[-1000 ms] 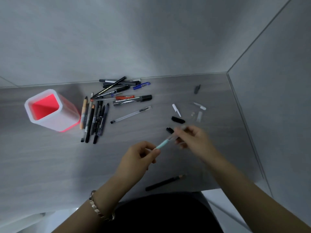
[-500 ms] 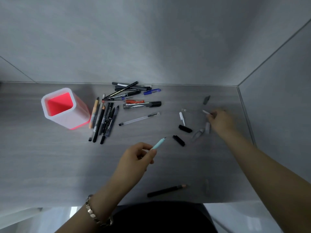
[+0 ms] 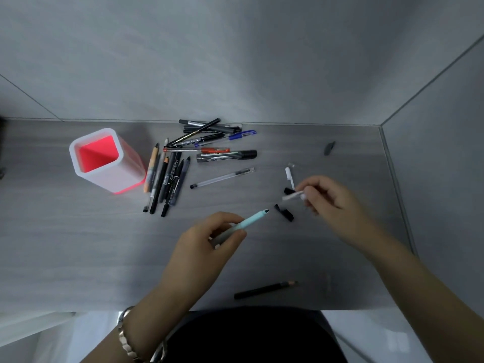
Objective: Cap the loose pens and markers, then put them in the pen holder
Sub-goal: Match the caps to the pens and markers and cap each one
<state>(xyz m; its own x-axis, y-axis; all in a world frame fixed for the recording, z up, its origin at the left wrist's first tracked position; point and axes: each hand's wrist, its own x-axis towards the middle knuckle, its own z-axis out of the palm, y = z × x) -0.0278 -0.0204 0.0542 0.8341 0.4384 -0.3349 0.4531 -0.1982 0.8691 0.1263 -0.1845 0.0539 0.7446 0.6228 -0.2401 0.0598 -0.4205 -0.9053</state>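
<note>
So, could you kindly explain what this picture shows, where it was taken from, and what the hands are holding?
No machine here: a person works with two bare hands, filmed by one head-worn camera looking down at a grey desk. The left hand holds an uncapped mint pen; the right hand pinches a pale cap, apart from the pen's tip. On the desk stand a pink-lined pen holder and, beside it, a pile of pens and markers. Loose black caps lie near the hands, and a black pencil lies by the front edge.
</note>
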